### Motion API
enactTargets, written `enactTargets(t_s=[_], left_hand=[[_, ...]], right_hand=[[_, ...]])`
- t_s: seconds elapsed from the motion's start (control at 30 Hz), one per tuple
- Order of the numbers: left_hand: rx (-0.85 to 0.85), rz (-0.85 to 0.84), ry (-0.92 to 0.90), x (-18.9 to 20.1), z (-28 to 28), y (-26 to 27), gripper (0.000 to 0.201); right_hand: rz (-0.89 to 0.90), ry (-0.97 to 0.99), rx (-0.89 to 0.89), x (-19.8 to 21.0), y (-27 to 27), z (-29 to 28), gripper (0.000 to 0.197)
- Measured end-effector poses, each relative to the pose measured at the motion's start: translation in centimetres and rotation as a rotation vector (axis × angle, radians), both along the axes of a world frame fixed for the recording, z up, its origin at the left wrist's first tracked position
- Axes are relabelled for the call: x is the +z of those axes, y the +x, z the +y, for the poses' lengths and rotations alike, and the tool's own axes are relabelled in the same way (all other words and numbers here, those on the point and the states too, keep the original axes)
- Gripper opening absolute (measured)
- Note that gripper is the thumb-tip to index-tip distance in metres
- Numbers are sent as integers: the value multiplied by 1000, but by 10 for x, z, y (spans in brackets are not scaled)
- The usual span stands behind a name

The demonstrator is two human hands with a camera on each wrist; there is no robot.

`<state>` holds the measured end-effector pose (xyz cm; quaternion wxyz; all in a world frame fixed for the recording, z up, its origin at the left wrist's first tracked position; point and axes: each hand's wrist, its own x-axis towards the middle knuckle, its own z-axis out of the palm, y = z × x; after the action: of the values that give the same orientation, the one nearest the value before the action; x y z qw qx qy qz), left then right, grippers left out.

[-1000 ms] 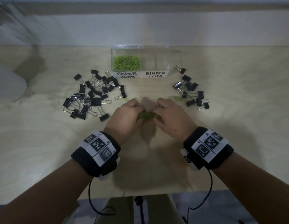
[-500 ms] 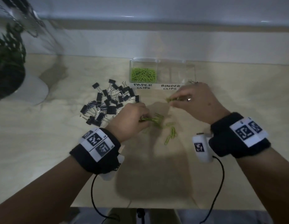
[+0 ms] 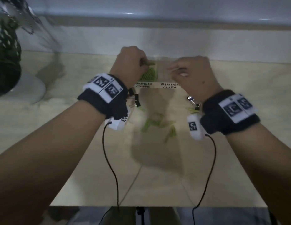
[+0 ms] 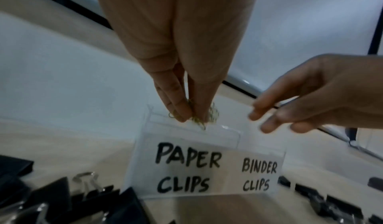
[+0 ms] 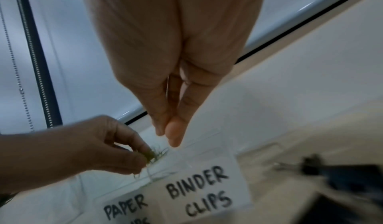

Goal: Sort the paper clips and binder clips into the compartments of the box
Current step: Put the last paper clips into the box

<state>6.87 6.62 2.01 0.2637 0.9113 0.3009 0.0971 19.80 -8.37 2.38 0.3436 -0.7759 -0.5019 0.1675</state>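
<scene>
The table (image 3: 63, 143) fills my head view, pale wood, with a potted plant (image 3: 6, 51) at its far left edge. At the back centre stands the clear box (image 4: 209, 168), two compartments side by side, labelled PAPER CLIPS on the left and BINDER CLIPS on the right.

My left hand (image 3: 130, 62) hangs directly over the paper-clip compartment, fingertips pointing down, pinching a small tangle of green clips (image 4: 199, 118). That bunch sits just above the near rim, as the left wrist view shows, so the drop is straight down and needs no sideways travel. Green clips (image 3: 149, 74) already lie in that compartment beneath.

My right hand (image 3: 191, 70) hovers over the binder side, fingers loosely extended and close together, holding nothing that I can see. It is nearer the wrong compartment, so I judge the release belongs to the left hand alone.

Loose green clips (image 3: 159, 123) lie scattered on the table near me, between my wrists. Black binder clips (image 3: 136, 99) sit just beside the box front on the left, and a few more (image 3: 192, 101) on the right; the binder compartment looks unfilled.
</scene>
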Motion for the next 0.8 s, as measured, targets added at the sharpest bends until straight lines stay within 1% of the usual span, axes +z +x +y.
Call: enactTargets(t_s=[0.07, 0.1, 0.17, 0.27, 0.33, 0.4, 0.47, 0.53, 0.57, 0.6, 0.63, 0.67, 0.73, 0.8], left_hand=[[-42, 77, 3, -7, -1, 6, 26], [-52, 89, 2, -9, -2, 6, 29], [-68, 56, 45, -11, -6, -4, 32], [-122, -67, 123, -14, -26, -34, 21], [-210, -65, 118, -21, -51, -59, 12], [-265, 26, 77, -35, -74, -81, 17], [-200, 130, 5, -51, -88, -93, 29], [-135, 194, -54, -61, -94, -94, 46], [-116, 209, -77, -62, -96, -94, 50], [-107, 202, -83, -62, -98, -93, 48], [-125, 170, -63, -61, -101, -92, 39], [-178, 128, -28, -60, -105, -91, 30], [-274, 50, 27, -60, -112, -91, 29], [-289, 30, -5, -58, -111, -92, 32]], right_hand=[[27, -53, -39, 0, 4, -30, 15], [18, -96, -52, -1, 5, -45, 13], [-27, -178, -66, -8, 4, -72, 13], [-104, -211, -67, -28, -5, -104, 15], [-133, -234, -47, -42, -14, -117, 23], [-143, -265, -26, -51, -23, -120, 30], [-180, -298, -21, -54, -32, -118, 32], [-193, -300, -25, -55, -41, -115, 34], [-183, -299, -24, -54, -48, -113, 36], [-167, -307, -16, -53, -56, -112, 38], [-147, -322, 5, -52, -66, -110, 42], [-127, -330, 41, -52, -74, -109, 45], [-73, -305, 124, -51, -87, -107, 49], [-25, -240, 136, -49, -87, -107, 48]])
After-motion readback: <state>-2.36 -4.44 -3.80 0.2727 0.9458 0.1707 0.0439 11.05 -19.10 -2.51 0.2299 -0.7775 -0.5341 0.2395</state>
